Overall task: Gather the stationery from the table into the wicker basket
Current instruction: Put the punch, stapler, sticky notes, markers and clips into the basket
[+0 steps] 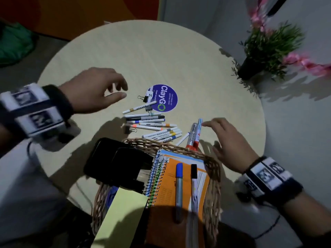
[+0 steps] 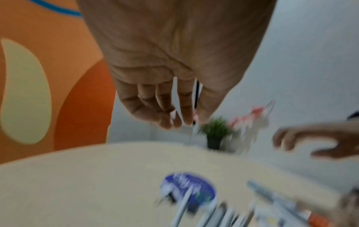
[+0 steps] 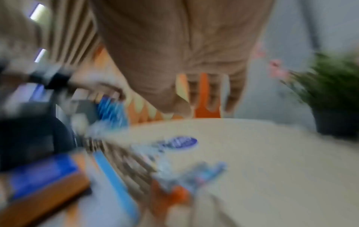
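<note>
A wicker basket [image 1: 213, 169] stands at the table's near edge, holding spiral notebooks [image 1: 180, 174], a yellow pad, a black hole punch [image 1: 118, 163] and two markers [image 1: 179, 185]. Beyond it several markers [image 1: 148, 120] and binder clips [image 1: 143, 98] lie loose on the round table [image 1: 143, 56]. Two silver Sharpies with orange caps [image 1: 194, 136] lean at the basket's far rim. My right hand [image 1: 225, 140] is open, a fingertip touching their top end. My left hand [image 1: 100, 90] hovers open above the table, left of the clips, holding nothing. The wrist views are blurred.
A purple round sticker [image 1: 164, 99] lies under the clips in the table's middle. A potted plant with pink flowers [image 1: 265, 51] stands at the table's right edge. An orange wall panel [image 2: 38, 76] is behind the table.
</note>
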A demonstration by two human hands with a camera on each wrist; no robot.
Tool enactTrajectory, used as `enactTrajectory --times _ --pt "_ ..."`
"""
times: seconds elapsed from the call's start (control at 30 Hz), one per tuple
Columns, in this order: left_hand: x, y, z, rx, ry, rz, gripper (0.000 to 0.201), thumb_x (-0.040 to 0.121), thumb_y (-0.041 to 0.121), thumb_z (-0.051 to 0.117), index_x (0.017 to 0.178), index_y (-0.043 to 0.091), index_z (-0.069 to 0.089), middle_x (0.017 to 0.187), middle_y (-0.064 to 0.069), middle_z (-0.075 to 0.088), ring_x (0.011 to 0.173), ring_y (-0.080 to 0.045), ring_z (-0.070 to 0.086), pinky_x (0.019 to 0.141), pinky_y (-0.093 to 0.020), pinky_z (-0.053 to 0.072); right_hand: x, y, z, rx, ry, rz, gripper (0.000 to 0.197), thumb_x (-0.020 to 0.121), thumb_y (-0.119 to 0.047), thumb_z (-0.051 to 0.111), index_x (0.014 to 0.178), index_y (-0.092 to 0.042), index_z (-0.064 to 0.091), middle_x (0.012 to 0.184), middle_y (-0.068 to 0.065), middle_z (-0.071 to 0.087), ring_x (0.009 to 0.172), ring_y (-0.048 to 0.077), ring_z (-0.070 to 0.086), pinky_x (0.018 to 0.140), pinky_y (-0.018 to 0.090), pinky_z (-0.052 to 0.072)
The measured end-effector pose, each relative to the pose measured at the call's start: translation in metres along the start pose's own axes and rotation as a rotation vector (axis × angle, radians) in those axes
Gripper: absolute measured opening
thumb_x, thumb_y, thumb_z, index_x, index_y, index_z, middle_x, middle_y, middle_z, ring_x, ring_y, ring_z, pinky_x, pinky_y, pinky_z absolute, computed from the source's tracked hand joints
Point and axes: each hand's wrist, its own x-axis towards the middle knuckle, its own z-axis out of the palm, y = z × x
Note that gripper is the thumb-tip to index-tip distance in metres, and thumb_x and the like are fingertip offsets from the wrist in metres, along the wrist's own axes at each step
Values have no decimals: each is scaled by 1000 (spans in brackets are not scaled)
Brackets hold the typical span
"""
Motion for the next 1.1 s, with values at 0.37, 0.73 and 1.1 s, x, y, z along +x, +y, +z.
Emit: enactTrajectory --times 0.37,0.73,1.1 --pt "72 -3 142 146 -420 -107 77 68 24 80 133 9 41 133 -17 41 121 -36 47 92 -45 57 70 67 82 -734 -442 -618 37 81 -26 44 118 -27 50 122 8 58 109 29 56 87 46 50" --pt "85 17 155 160 -264 -179 41 95 19 57 131 4 44 136 -17 48 126 -35 46 96 -46 48 95 54 95 -537 -379 -644 38 76 -31 57 112 -21 49 103 6 65 85 27 62 68 40 55" --pt "79 12 138 185 -471 -175 31 102 11 47 131 -1 44 132 -22 50 115 -39 52 99 -46 48 97 47 87 -437 -296 -658 43 73 -31 71 108 -18 49 96 12 66 78 27 64 66 41 58"
